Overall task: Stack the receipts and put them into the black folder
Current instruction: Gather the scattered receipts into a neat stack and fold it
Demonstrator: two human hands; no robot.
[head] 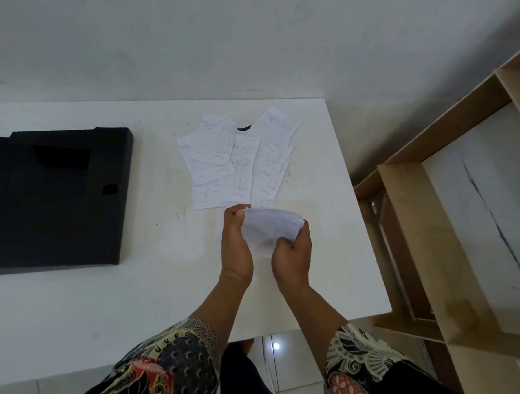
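Observation:
Several white receipts (239, 159) lie fanned and overlapping on the white table (165, 252), at its far right part. Just in front of them, above the table, I hold a small bundle of receipts (270, 229) between both hands. My left hand (236, 243) grips its left edge and my right hand (292, 254) grips its right and lower edge. The black folder (54, 198) lies flat and closed on the left side of the table, well apart from the loose receipts.
A small black clip or band (244, 127) lies at the far edge of the loose receipts. A wooden shelf unit (450, 225) stands right of the table. A white wall runs behind the table. Tiled floor shows past the near edge.

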